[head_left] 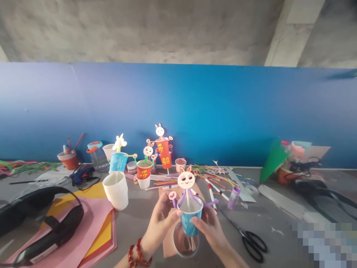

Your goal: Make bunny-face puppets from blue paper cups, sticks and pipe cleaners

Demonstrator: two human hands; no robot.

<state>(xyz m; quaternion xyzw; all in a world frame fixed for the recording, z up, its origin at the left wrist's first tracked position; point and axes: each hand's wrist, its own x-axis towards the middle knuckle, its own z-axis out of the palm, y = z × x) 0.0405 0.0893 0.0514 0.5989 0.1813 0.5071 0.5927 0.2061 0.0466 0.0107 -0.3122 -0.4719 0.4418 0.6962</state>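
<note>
Left hand (162, 217) and right hand (211, 227) hold the blue cup (187, 222); a rabbit face (186, 180) tops it

I see a blue-painted paper cup (192, 223) held upright above the worktop, over a wider cup. A white paper rabbit head (186, 180), with pointed ears, dark eyes and a small smile, stands over its rim on a pale stick. Purple strips (211, 203) spread out as arms; the left one carries a round disc (173, 196) with a red heart.

Glossy red beads (140, 254); matt, rough grey concrete wall (139, 31).
</note>
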